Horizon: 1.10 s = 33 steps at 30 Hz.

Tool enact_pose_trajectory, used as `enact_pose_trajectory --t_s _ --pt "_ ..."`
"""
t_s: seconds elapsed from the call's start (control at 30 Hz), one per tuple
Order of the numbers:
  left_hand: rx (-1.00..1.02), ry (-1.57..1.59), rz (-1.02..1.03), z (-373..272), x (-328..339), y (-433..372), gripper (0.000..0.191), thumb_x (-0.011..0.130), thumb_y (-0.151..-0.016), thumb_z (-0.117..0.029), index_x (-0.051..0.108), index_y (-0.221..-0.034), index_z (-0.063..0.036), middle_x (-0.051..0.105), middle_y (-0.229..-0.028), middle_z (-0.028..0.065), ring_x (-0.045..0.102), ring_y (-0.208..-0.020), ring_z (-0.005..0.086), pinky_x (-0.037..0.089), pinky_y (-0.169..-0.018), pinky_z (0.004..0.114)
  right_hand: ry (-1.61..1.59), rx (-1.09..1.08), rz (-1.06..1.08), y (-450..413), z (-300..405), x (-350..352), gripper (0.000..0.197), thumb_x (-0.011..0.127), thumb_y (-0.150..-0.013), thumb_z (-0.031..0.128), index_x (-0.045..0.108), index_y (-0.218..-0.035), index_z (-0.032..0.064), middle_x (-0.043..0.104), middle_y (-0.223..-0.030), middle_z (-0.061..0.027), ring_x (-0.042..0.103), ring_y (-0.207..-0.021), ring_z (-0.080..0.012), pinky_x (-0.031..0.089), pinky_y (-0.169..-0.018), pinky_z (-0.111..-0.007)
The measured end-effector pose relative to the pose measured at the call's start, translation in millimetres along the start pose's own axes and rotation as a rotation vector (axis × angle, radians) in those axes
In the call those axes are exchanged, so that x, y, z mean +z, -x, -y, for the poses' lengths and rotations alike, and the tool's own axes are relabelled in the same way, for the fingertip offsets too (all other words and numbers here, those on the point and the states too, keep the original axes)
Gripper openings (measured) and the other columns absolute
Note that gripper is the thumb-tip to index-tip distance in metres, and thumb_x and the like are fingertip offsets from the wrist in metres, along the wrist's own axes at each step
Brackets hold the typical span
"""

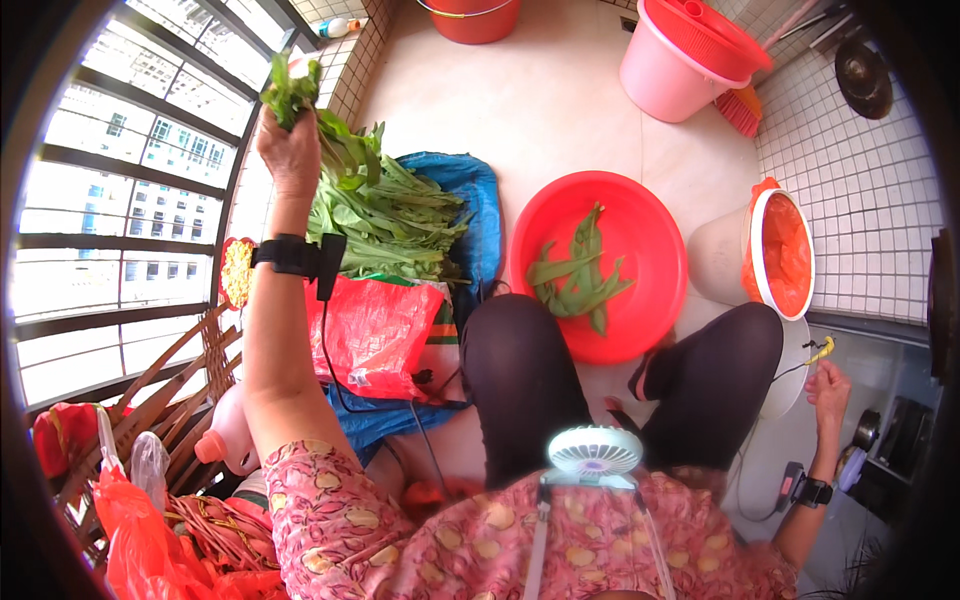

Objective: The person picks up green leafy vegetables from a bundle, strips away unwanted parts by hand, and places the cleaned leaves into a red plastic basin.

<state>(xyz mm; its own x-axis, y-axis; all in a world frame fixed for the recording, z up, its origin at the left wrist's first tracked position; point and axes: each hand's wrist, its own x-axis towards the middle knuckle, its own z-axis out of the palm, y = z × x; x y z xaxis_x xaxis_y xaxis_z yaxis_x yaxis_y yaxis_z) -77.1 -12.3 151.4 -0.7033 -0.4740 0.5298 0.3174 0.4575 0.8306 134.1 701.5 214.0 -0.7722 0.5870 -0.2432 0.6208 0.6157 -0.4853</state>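
Observation:
My left hand (291, 154) is raised at the upper left, closed around a bunch of leafy greens (289, 90). Below and beside it, a large pile of long-leaved greens (382, 217) lies on a blue woven sheet (484, 202). A red plastic basin (652, 300) stands in front of my knees, with several loose green leaves (581, 281) inside. Out at the far right is my right hand (830, 386), fingers curled against a small yellow-handled tool (820, 352); its working end is too small to make out.
A white bucket lined with an orange bag (787, 255) stands right of the basin. Pink (664, 82) and red (472, 19) buckets stand farther off. A red plastic bag (375, 330) lies near my left knee. Window bars (135, 172) run along the left.

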Motion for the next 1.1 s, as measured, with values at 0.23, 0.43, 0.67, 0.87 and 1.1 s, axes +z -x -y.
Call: enact_pose_trajectory --t_s 0.23,0.43,0.67,0.87,1.1 --pt "-0.104 0.619 0.055 -162.3 -3.9 -20.2 0.015 0.051 -0.073 0.004 0.057 -0.087 0.0057 0.060 -0.068 0.0159 0.062 -0.060 0.0247 0.053 -0.059 0.032 -0.325 -0.341 -0.032 29.1 153.3 5.2 0.021 0.051 -0.087 0.012 0.059 -0.101 -0.0011 0.057 -0.072 -0.0017 0.055 -0.062 -0.0070 0.044 -0.054 -0.018" --pt "-0.410 0.790 0.336 -231.5 105.6 74.3 0.013 0.053 -0.068 0.003 0.058 -0.080 0.0053 0.058 -0.064 0.0127 0.059 -0.054 0.0209 0.052 -0.052 0.033 -0.606 -0.750 0.375 62.7 255.6 62.1 0.030 0.055 -0.084 0.011 0.053 -0.110 -0.0040 0.057 -0.085 -0.0066 0.058 -0.070 -0.0100 0.047 -0.057 -0.020" --pt "-0.957 1.088 0.494 -234.7 167.6 171.1 0.029 0.043 -0.072 0.003 0.048 -0.100 0.0104 0.058 -0.089 0.0196 0.062 -0.073 0.0303 0.056 -0.065 0.040 -0.587 -0.853 0.695 47.6 262.6 132.6 0.034 0.059 -0.081 0.008 0.053 -0.114 -0.0009 0.059 -0.079 -0.0020 0.054 -0.065 -0.0057 0.046 -0.053 -0.020" --pt "-1.077 1.074 0.666 -203.4 204.5 200.1 0.021 0.049 -0.074 0.005 0.053 -0.094 0.0067 0.058 -0.085 0.0128 0.060 -0.074 0.0228 0.054 -0.069 0.036 -0.751 -0.670 0.724 3.5 213.7 158.9 0.021 0.055 -0.080 0.004 0.062 -0.100 -0.0023 0.056 -0.062 -0.0002 0.049 -0.052 -0.0054 0.042 -0.047 -0.020" --pt "-1.016 0.890 0.742 -192.6 227.8 208.1 0.026 0.049 -0.074 0.005 0.051 -0.100 0.0069 0.059 -0.087 0.0156 0.062 -0.073 0.0275 0.055 -0.063 0.040 -0.843 -0.592 0.581 -4.6 200.3 147.8 0.026 0.059 -0.078 0.014 0.060 -0.095 -0.0061 0.059 -0.068 -0.0063 0.054 -0.054 -0.0087 0.044 -0.045 -0.022"
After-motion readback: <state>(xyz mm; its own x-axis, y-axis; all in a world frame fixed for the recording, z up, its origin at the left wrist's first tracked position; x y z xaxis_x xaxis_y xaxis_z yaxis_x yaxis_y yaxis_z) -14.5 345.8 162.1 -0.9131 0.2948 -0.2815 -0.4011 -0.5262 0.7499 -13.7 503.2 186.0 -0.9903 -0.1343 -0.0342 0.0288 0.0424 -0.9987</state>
